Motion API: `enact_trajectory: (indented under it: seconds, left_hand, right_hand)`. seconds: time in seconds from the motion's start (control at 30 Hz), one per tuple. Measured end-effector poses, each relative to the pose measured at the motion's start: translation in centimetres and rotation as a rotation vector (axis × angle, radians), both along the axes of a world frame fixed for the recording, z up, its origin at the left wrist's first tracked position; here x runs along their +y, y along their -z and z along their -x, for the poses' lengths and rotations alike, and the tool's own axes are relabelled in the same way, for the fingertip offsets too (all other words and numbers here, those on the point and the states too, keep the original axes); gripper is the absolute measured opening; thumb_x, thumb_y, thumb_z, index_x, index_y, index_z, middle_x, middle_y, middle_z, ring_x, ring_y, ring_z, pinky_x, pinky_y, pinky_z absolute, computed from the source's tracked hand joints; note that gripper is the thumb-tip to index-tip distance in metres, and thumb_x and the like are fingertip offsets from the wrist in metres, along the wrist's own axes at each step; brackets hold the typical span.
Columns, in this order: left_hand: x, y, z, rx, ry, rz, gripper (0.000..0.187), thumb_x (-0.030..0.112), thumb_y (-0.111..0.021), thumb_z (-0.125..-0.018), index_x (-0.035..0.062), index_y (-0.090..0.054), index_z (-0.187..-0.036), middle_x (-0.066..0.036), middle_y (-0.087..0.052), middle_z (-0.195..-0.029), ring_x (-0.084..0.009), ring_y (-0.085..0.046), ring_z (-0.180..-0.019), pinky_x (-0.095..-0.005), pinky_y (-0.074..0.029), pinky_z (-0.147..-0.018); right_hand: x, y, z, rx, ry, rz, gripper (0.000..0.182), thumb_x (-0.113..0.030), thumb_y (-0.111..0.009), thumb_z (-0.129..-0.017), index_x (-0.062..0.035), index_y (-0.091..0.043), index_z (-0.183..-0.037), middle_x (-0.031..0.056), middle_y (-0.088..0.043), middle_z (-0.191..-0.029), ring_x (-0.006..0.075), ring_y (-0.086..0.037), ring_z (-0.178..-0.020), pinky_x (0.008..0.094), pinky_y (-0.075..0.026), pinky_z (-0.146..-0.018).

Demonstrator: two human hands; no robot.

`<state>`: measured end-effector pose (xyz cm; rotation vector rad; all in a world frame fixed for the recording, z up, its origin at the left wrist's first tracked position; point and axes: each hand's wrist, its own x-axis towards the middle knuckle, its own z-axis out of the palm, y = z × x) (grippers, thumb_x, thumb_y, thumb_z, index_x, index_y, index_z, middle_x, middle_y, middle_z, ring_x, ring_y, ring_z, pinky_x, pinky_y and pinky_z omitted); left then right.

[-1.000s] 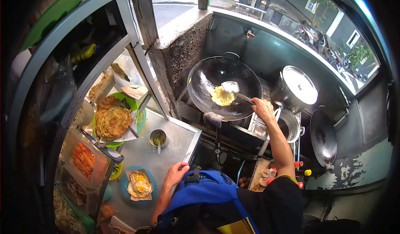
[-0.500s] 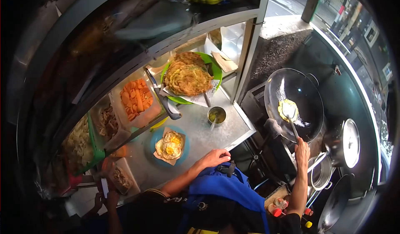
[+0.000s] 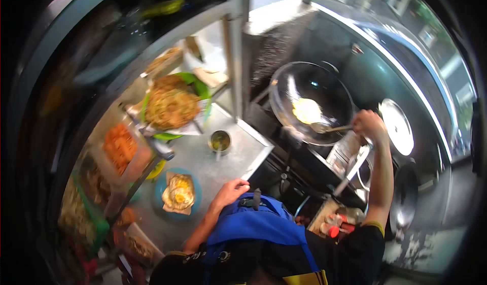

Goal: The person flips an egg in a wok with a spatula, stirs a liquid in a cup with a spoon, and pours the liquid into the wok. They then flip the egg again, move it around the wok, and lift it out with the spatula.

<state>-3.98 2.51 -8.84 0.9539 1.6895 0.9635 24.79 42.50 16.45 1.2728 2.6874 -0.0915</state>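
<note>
My right hand (image 3: 369,124) is closed around the handle of a metal spatula (image 3: 324,128), whose blade touches the lower right edge of a frying egg (image 3: 307,111) in the dark wok (image 3: 332,94). At the counter's near edge, my left hand (image 3: 234,189) hovers by the blue bag at my waist, fingers loosely apart and holding nothing. Left of it, fried eggs (image 3: 178,192) lie on brown paper on a blue plate (image 3: 160,187). A small metal cup (image 3: 219,141) with a spoon stands on the metal counter (image 3: 238,155).
Large fried omelettes (image 3: 172,105) sit on a green plate (image 3: 203,89) behind the cup. Sliced carrots (image 3: 120,145) fill a tub at left. A metal lid (image 3: 396,127) leans right of the wok, and red-capped bottles (image 3: 332,231) stand below. Another person's hand holds a phone (image 3: 125,265) at lower left.
The view has turned, shifting the scene left. My right hand has swung the spatula from over the egg to its right side, handle now nearly level. My left hand remains empty near the counter edge.
</note>
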Motion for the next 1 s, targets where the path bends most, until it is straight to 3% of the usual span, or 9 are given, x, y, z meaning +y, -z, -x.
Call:
enact_trajectory:
  seconds: [0.2,0.23,0.37,0.4,0.63,0.7,0.77,0.83,1.0]
  left_hand:
    - [-0.1,0.5,-0.3,-0.003,0.017,0.001,0.033,0.029,-0.068,-0.092,0.0049,-0.069,-0.114,-0.01,-0.072,-0.104,-0.0188,-0.068,-0.096,-0.0333,-0.053,-0.087]
    - [0.0,0.4,-0.2,-0.006,0.021,0.002,0.034,0.03,-0.068,-0.092,0.0042,-0.068,-0.115,-0.012,-0.072,-0.106,-0.0211,-0.068,-0.098,-0.0341,-0.053,-0.087]
    - [0.1,0.1,-0.2,-0.016,0.015,0.009,0.036,0.03,-0.068,-0.092,0.0033,-0.068,-0.116,-0.014,-0.072,-0.106,-0.0235,-0.069,-0.099,-0.0349,-0.053,-0.087]
    - [0.0,0.1,-0.2,-0.018,0.012,0.002,0.036,0.03,-0.068,-0.092,0.0033,-0.068,-0.116,-0.014,-0.072,-0.106,-0.0235,-0.069,-0.099,-0.0349,-0.053,-0.087]
    - [-0.7,0.8,0.3,-0.009,-0.005,0.008,0.036,0.03,-0.069,-0.091,0.0032,-0.068,-0.115,-0.014,-0.072,-0.105,-0.0236,-0.069,-0.098,-0.0347,-0.053,-0.086]
    - [-0.4,0.4,0.1,-0.011,-0.005,0.013,0.036,0.03,-0.068,-0.091,0.0033,-0.068,-0.115,-0.014,-0.072,-0.105,-0.0236,-0.069,-0.098,-0.0346,-0.053,-0.087]
    - [0.1,0.1,-0.2,0.003,0.016,0.055,0.033,0.028,-0.068,-0.092,0.0043,-0.069,-0.114,-0.01,-0.072,-0.104,-0.0184,-0.068,-0.096,-0.0329,-0.053,-0.087]
    - [0.5,-0.2,-0.6,-0.006,0.019,0.009,0.036,0.031,-0.067,-0.091,0.0026,-0.068,-0.114,-0.014,-0.073,-0.105,-0.0237,-0.07,-0.099,-0.0349,-0.053,-0.088]
    - [1.4,-1.0,-0.2,0.035,0.06,0.01,0.035,0.031,-0.068,-0.091,0.0032,-0.069,-0.113,-0.014,-0.073,-0.105,-0.0239,-0.07,-0.1,-0.0351,-0.053,-0.088]
  right_hand:
    - [2.5,-0.9,3.5,-0.184,0.16,0.416,0.034,-0.016,-0.075,-0.074,-0.0088,-0.074,-0.107,0.0115,-0.075,-0.091,0.021,-0.073,-0.081,0.034,-0.058,-0.077]
    - [3.1,0.9,3.3,-0.126,0.112,0.39,0.032,-0.018,-0.076,-0.071,-0.0081,-0.075,-0.101,0.0095,-0.075,-0.081,0.0204,-0.074,-0.075,0.0346,-0.058,-0.071]
    - [2.2,7.3,3.4,-0.016,0.087,0.157,0.038,-0.02,-0.075,-0.072,-0.0124,-0.073,-0.11,0.0144,-0.074,-0.101,0.0291,-0.072,-0.095,0.0403,-0.057,-0.087]
    - [1.6,7.5,3.5,-0.015,0.127,0.143,0.037,-0.021,-0.075,-0.073,-0.0136,-0.072,-0.11,0.0153,-0.072,-0.107,0.0323,-0.069,-0.102,0.0421,-0.055,-0.092]
    - [0.7,5.5,2.8,-0.084,0.111,0.198,0.036,-0.02,-0.074,-0.072,-0.0135,-0.073,-0.107,0.0128,-0.073,-0.101,0.03,-0.069,-0.1,0.0422,-0.055,-0.088]
    - [0.6,10.3,2.7,-0.008,0.089,0.065,0.036,-0.022,-0.073,-0.075,-0.0123,-0.068,-0.109,0.0164,-0.072,-0.1,0.0347,-0.068,-0.1,0.0461,-0.055,-0.087]
    - [-1.1,16.3,3.9,0.038,0.284,-0.037,0.036,-0.022,-0.071,-0.079,-0.0115,-0.06,-0.112,0.0217,-0.07,-0.099,0.0431,-0.067,-0.098,0.051,-0.054,-0.087]
    - [-2.5,20.8,4.4,0.292,0.351,-0.011,0.036,-0.024,-0.069,-0.084,-0.0117,-0.054,-0.115,0.0262,-0.067,-0.098,0.0494,-0.065,-0.096,0.055,-0.052,-0.086]
    - [-3.3,24.5,4.1,0.774,0.483,0.032,0.04,-0.023,-0.063,-0.091,-0.0123,-0.051,-0.127,0.0269,-0.069,-0.101,0.0457,-0.065,-0.101,0.052,-0.05,-0.088]
